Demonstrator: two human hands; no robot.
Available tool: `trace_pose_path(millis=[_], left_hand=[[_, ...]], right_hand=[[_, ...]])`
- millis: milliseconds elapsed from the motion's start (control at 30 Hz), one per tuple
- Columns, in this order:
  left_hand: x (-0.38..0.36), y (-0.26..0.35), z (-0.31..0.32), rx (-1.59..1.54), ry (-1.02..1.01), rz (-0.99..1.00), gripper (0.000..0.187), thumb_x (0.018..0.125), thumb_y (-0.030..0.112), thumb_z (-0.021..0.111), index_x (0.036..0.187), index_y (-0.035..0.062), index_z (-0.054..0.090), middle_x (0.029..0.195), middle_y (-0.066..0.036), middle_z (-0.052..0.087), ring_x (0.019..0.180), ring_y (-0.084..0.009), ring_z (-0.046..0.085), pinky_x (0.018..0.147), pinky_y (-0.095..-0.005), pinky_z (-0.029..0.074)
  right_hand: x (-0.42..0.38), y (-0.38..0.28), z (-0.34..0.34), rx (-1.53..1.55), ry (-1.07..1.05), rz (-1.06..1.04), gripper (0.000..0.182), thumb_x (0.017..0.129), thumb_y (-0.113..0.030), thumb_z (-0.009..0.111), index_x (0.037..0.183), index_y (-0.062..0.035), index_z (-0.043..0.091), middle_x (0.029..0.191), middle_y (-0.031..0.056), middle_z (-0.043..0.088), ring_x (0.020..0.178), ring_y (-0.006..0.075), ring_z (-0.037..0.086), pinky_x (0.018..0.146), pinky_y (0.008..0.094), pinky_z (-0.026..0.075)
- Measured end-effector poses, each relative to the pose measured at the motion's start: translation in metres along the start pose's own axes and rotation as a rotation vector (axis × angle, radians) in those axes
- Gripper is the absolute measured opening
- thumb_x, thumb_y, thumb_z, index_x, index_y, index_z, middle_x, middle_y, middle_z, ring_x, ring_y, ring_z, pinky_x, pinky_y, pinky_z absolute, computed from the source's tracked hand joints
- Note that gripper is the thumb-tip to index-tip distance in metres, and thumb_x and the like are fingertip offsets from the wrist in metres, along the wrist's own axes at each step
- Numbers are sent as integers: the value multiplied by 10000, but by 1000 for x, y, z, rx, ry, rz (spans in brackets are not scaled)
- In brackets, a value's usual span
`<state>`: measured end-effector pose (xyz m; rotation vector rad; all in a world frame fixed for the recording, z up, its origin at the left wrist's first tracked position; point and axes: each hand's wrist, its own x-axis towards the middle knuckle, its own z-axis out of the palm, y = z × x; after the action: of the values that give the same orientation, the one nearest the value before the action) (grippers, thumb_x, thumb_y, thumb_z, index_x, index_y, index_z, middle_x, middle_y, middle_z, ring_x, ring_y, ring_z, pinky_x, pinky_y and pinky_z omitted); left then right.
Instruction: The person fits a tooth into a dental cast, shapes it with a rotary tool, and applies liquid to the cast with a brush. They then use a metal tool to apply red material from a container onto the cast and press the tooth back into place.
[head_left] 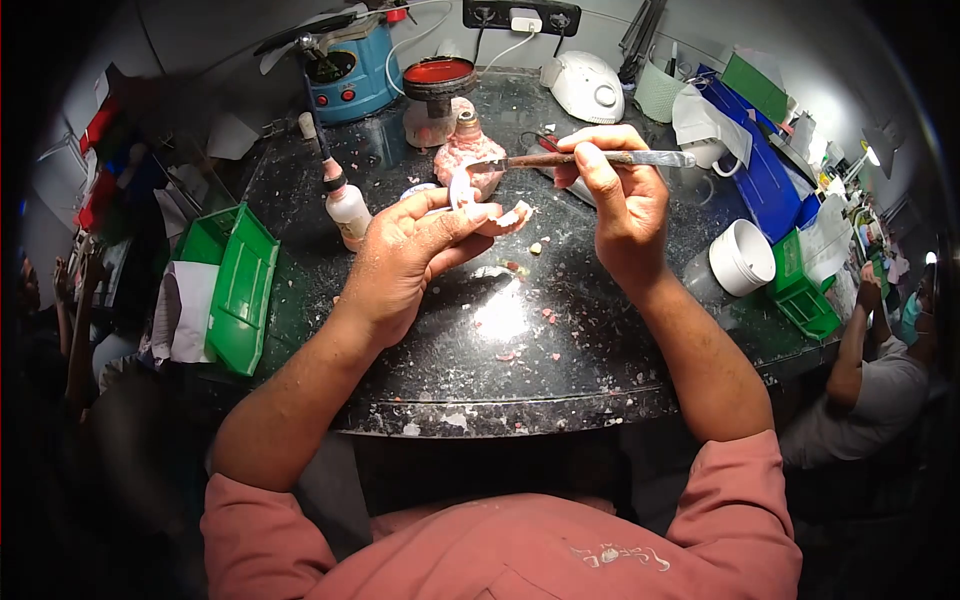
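Observation:
My left hand (pixel 405 245) is closed on a small curved pink-and-white denture piece (pixel 510 218), raised over the middle of the bench; my fingers hide part of it. Pinched between the thumb and fingers of my right hand (pixel 625 190) is a wax knife (pixel 535 160) with a brown-and-metal handle. Its blade points left and meets the upper end of the piece in this view. Just behind the blade stands a burner coated in pink wax (pixel 462 148).
White and pink scraps litter the dark bench (pixel 480 370). Left are a dropper bottle (pixel 348 212) and green bin (pixel 245 290); right, a white cup (pixel 742 257) and second green bin (pixel 802 290). Behind stand a blue machine (pixel 350 85) and red-topped stand (pixel 438 75). A person (pixel 880 370) sits at right.

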<state>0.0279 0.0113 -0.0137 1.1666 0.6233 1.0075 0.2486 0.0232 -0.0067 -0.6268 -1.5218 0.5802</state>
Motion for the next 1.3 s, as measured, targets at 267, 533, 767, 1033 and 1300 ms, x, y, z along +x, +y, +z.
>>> trace_pose_path(millis=[267,533,767,1033,1300], left_hand=[[3,-3,-13,73,161,85,348,1001,302,478,1060,2,644,958,-93,705,857,-154,661,807,-284,472],[8,7,-11,-55,341,86,636,1067,435,234,1204,-97,554,789,-41,552,709,-94,485,694,-238,426],[8,0,-24,-175,124,43,435,999,311,381,1104,-54,593,847,-92,622,739,-146,574,708,-278,481],[6,-8,-16,-147,133,-11,417,1015,270,358,1145,-72,557,912,-115,610,760,-157,559,721,-296,485],[5,-6,-18,-137,128,-11,406,995,294,409,1114,-44,600,861,-99,644,776,-170,622,755,-320,515]], right_hand=[[33,12,-44,-514,-100,216,358,970,-329,577,875,14,624,706,78,626,658,129,565,627,308,466],[6,20,-42,-1102,-441,-50,227,839,-236,707,932,-33,671,860,112,655,787,257,638,736,385,521],[12,17,-35,-644,-909,195,179,799,-110,738,969,-59,712,891,72,662,815,224,640,744,347,528],[14,8,-34,-687,-773,162,181,809,-161,692,925,-24,711,872,111,716,835,224,689,790,343,538],[3,29,-21,-636,-817,154,183,807,-155,738,940,-31,720,873,96,701,822,228,671,767,332,528]])
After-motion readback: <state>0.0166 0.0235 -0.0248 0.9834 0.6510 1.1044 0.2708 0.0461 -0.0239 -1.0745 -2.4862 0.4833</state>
